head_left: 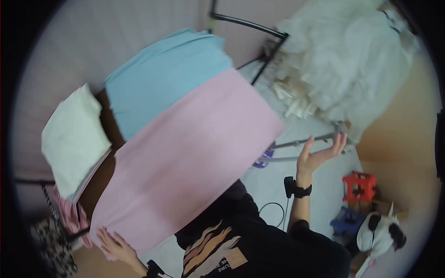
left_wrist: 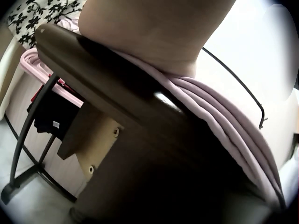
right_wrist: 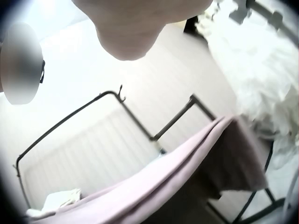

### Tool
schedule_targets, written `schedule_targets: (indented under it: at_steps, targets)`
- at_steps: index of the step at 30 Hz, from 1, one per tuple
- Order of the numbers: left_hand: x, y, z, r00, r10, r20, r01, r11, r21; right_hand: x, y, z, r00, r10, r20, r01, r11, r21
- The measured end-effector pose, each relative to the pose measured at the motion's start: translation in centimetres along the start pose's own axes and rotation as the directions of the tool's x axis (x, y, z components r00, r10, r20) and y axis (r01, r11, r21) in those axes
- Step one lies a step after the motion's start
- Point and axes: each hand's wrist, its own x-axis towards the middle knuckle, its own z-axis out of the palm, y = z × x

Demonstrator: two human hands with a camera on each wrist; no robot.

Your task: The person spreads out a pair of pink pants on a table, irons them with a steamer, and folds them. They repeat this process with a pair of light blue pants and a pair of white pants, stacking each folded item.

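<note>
A long pink cloth lies spread over a dark brown table, its near and right edges hanging past the tabletop. My left hand rests on the cloth's lower left end, fingers spread. In the left wrist view the cloth's stacked folds curve along the table edge, below the wrist. My right hand is raised off the cloth's right end, fingers extended and holding nothing. Behind the pink cloth lies a folded light blue cloth. A folded white cloth stack sits at the table's left end.
A black metal rack stands behind the table. White ruffled fabric hangs at the back right, with a grey metal stand below it. Red and blue plastic stools and a panda-like plush are at the right.
</note>
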Motion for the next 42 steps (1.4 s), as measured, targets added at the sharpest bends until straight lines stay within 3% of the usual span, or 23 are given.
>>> schedule_targets:
  at_steps: [3, 4, 6, 7, 9, 11, 13, 15, 16, 18, 20, 22, 24, 27, 29, 31, 32, 33, 34, 37, 39, 40, 42]
  targets:
    - [0.2, -2.3, 2.1, 0.996, 0.045, -0.075, -0.048, 0.998, -0.039, -1.8, 4.6, -1.9, 0.954, 0.171, -0.248, -0.203, 0.973, -0.110]
    - [0.1, -2.4, 2.3, 0.995, 0.048, -0.089, -0.050, 0.999, -0.020, -2.8, 6.3, -2.4, 0.950, 0.173, -0.260, -0.210, 0.970, -0.122]
    - [0.0, -1.8, 1.7, 0.995, 0.043, -0.091, -0.045, 0.999, -0.025, -4.5, 9.9, -3.5, 0.828, 0.516, -0.222, -0.531, 0.847, -0.010]
    - [-0.2, -1.8, 1.4, 0.997, 0.024, -0.075, -0.024, 1.000, -0.007, -6.1, 12.0, -3.1, 0.830, 0.514, -0.217, -0.527, 0.850, 0.002]
    - [-0.5, -1.2, 1.0, 0.998, -0.004, -0.064, 0.003, 1.000, -0.024, -9.3, 16.8, -2.2, 0.743, 0.663, 0.087, -0.666, 0.746, 0.000]
    - [-0.7, -0.7, 0.7, 0.999, -0.025, -0.040, 0.023, 0.998, -0.055, -10.8, 21.5, -1.9, 0.531, 0.762, 0.371, -0.848, 0.478, 0.231]
    - [-0.8, -0.3, 0.8, 0.998, -0.046, -0.034, 0.042, 0.995, -0.090, -12.3, 24.9, -1.8, 0.664, 0.690, 0.287, -0.741, 0.659, 0.129]
    - [-0.8, 0.3, 0.6, 0.997, -0.065, -0.044, 0.059, 0.991, -0.123, -11.1, 26.0, -2.0, 0.807, 0.590, -0.003, -0.576, 0.786, -0.226]
    - [-0.8, 0.6, 0.2, 0.996, -0.072, -0.044, 0.065, 0.989, -0.129, -8.8, 22.6, -3.3, 0.842, 0.536, -0.066, -0.540, 0.837, -0.089]
    - [-0.4, 1.3, -0.2, 0.995, -0.086, -0.057, 0.078, 0.988, -0.137, -5.3, 18.0, -4.7, 0.857, 0.461, -0.231, -0.492, 0.866, -0.095]
    - [-0.3, 1.4, -0.3, 0.992, -0.101, -0.074, 0.088, 0.984, -0.157, -1.8, 12.9, -5.7, 0.755, 0.636, -0.162, -0.630, 0.771, 0.094]
    - [-0.1, 1.7, -0.8, 0.988, -0.129, -0.083, 0.110, 0.974, -0.196, 0.1, 9.6, -5.8, 0.882, 0.448, -0.145, -0.406, 0.879, 0.251]
    - [-0.1, 1.5, -0.8, 0.986, -0.129, -0.107, 0.102, 0.968, -0.231, 2.7, 3.5, -6.4, 0.949, 0.304, -0.082, -0.288, 0.943, 0.165]
    - [-0.4, 1.7, -1.3, 0.941, -0.232, -0.245, 0.117, 0.906, -0.408, 2.7, 0.8, -4.4, 0.980, 0.178, 0.088, -0.195, 0.944, 0.267]
    - [-1.3, 1.4, -1.2, 0.917, -0.258, -0.304, 0.152, 0.931, -0.331, 1.6, -4.5, -2.3, 0.969, -0.031, 0.244, -0.081, 0.897, 0.436]
    - [-2.0, 1.4, -0.7, 0.843, -0.386, -0.373, 0.251, 0.898, -0.362, 1.1, -14.4, -2.0, 0.835, -0.448, 0.320, 0.086, 0.682, 0.727]
    - [-2.1, 1.5, -0.4, 0.840, -0.392, -0.376, 0.258, 0.897, -0.359, 1.2, -20.0, -2.7, 0.697, -0.624, 0.352, 0.166, 0.618, 0.769]
    - [-2.1, 1.4, 0.1, 0.804, -0.485, -0.344, 0.317, 0.840, -0.441, 1.3, -25.6, -4.0, 0.520, -0.712, 0.472, 0.056, 0.579, 0.813]
    - [-2.0, 1.3, 0.2, 0.764, -0.568, -0.306, 0.368, 0.772, -0.518, 0.7, -29.5, -4.1, 0.415, -0.811, 0.411, 0.107, 0.493, 0.864]
    - [-2.2, 0.8, -0.4, 0.824, -0.524, -0.217, 0.329, 0.753, -0.570, -3.2, -37.8, -3.5, 0.154, -0.960, 0.234, 0.164, 0.258, 0.952]
    - [-3.1, -0.1, 0.0, 0.861, -0.461, -0.214, 0.268, 0.769, -0.580, -7.2, -41.6, -2.3, 0.094, -0.988, 0.124, 0.199, 0.140, 0.970]
    - [-3.3, -0.5, 0.5, 0.886, -0.414, -0.210, 0.225, 0.779, -0.585, -9.6, -42.8, -1.4, 0.181, -0.983, 0.013, 0.179, 0.046, 0.983]
    - [-3.6, -0.4, 0.0, 0.908, -0.366, -0.203, 0.245, 0.858, -0.452, -10.3, -44.0, -0.8, 0.128, -0.990, 0.051, 0.105, 0.065, 0.992]
